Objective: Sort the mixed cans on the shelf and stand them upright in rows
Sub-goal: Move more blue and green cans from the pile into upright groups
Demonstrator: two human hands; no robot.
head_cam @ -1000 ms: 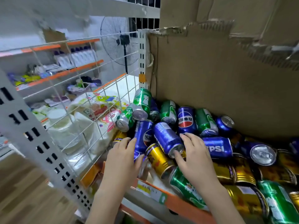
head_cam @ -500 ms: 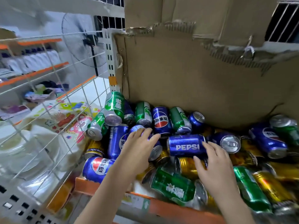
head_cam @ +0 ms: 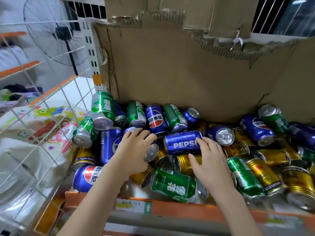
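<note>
Left hand (head_cam: 134, 150) curled over a blue can (head_cam: 150, 149) lying on its side mid-pile, fingers wrapped round its body. Right hand (head_cam: 208, 156) pinching the sideways PEPSI can (head_cam: 183, 142), fingertips at its right end, thumb below. Just under it, a gold can (head_cam: 185, 163) and a green can (head_cam: 173, 184) near the shelf (head_cam: 179, 209) front edge. All around, blue, green and gold cans jumbled flat or tilted against the cardboard backing (head_cam: 196, 74). No upright row anywhere in view, no colours grouped. Judged barely begun: nearly everything left to sort and stand.
</note>
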